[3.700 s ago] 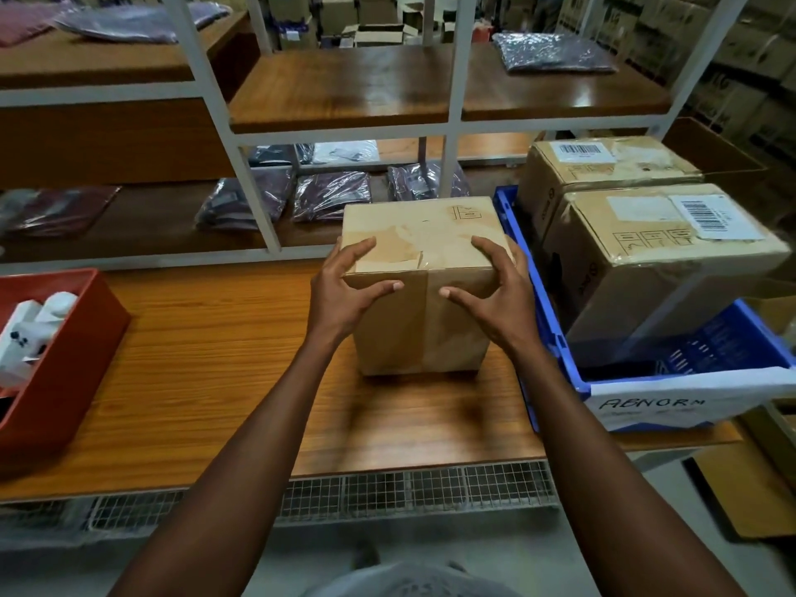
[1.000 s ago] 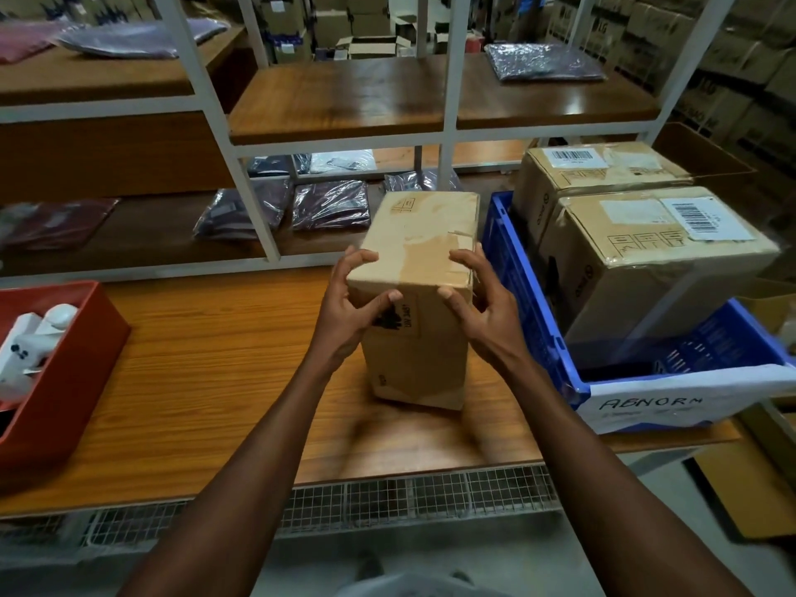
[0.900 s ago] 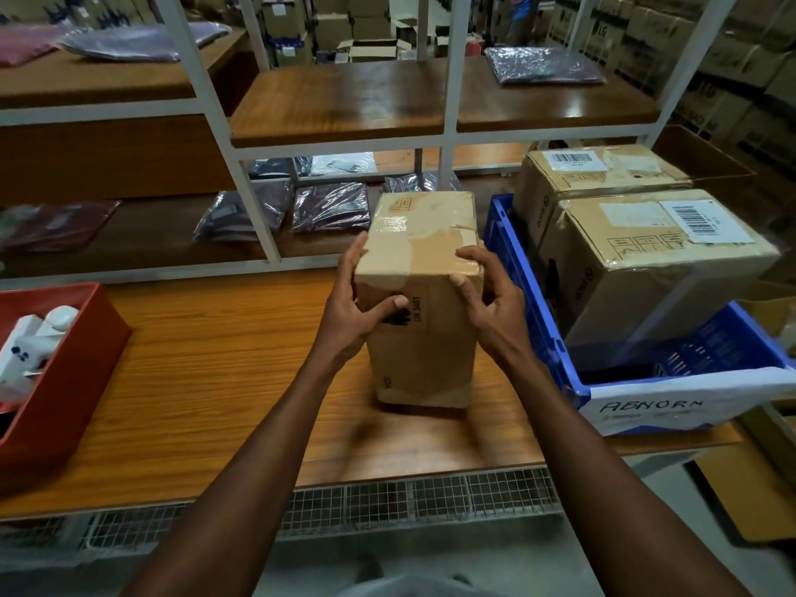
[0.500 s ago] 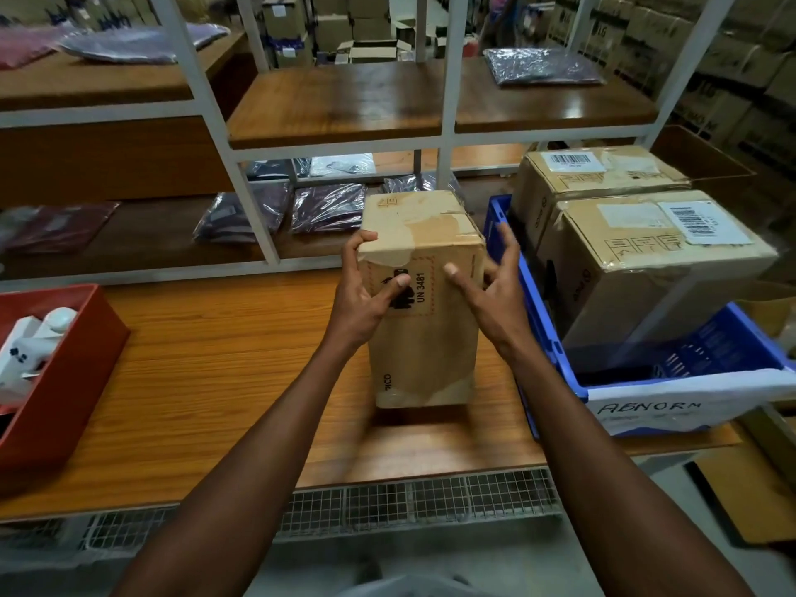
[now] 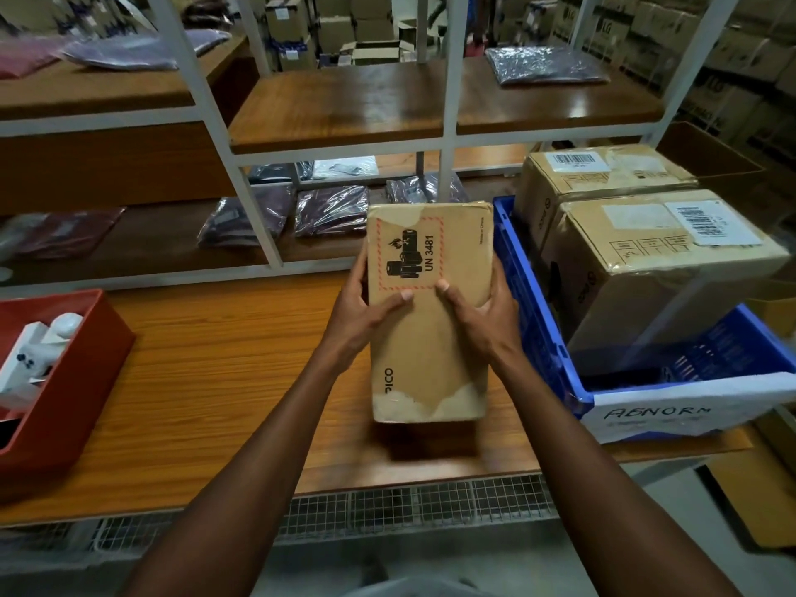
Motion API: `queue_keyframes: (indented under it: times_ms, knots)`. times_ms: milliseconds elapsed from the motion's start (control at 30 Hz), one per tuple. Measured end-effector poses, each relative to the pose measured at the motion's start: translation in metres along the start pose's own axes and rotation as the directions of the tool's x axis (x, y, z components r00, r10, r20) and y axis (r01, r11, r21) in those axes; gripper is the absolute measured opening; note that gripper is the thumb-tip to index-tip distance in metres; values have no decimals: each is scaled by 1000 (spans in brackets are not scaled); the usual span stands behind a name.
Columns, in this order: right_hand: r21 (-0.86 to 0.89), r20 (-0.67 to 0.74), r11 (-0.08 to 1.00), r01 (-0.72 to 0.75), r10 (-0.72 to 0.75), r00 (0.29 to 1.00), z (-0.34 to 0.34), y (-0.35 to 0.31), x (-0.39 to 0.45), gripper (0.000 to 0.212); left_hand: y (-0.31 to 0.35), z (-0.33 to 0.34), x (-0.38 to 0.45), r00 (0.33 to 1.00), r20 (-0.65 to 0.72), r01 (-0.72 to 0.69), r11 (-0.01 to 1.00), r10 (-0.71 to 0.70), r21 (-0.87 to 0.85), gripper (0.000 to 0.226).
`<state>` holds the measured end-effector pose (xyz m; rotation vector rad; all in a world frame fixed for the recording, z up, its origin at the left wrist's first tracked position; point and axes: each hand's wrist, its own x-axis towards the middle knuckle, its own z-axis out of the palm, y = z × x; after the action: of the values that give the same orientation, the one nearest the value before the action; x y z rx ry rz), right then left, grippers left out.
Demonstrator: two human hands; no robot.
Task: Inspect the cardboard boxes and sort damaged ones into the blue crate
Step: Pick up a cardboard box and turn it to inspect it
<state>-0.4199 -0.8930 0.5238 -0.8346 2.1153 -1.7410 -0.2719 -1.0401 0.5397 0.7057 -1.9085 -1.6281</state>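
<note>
Warehouse shelving with white posts [image 5: 196,122] is running across in front of me, bagged clothes [image 5: 331,209] lying on the lower shelf beyond my fingertips, and I'm standing at a wooden bench [image 5: 224,364]. I'm holding a cardboard box [image 5: 428,312] up off the bench, tilted so its broad face is looking at me, with the UN 3481 battery label [image 5: 411,254] just above my thumbs. My left hand [image 5: 359,321] is gripping the left edge, thumb pressing flat on the face, and my right hand [image 5: 484,316] is doing the same on the right edge. Paper is peeling off along the box's bottom edge and top corner. Just to the right of my right hand the blue crate [image 5: 534,321] is sitting with two bigger boxes [image 5: 646,252] in it and a handwritten "ABNORM" sign [image 5: 659,413] on its near end. Well off to my left a red bin [image 5: 64,381] is holding some white gadgets [image 5: 34,351].
</note>
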Motion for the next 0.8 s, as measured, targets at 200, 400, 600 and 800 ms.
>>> queue_keyframes:
  times_ms: [200, 400, 600, 800]
  knots:
    - [-30, -81, 999, -35, 32, 996, 9, -5, 14, 86, -26, 15, -29, 999, 50, 14, 999, -16, 40, 139]
    - [-1, 113, 992, -129, 129, 985, 7, 2, 10, 76, -39, 14, -28, 996, -87, 22, 998, -17, 57, 119]
    - [40, 280, 988, -152, 135, 951, -2, 18, -26, 102, -36, 9, -23, 996, -87, 13, 996, -5, 89, 108]
    - [23, 185, 989, -144, 137, 973, 3, 24, -44, 100, -38, 12, -24, 990, -131, 62, 995, -52, 76, 100]
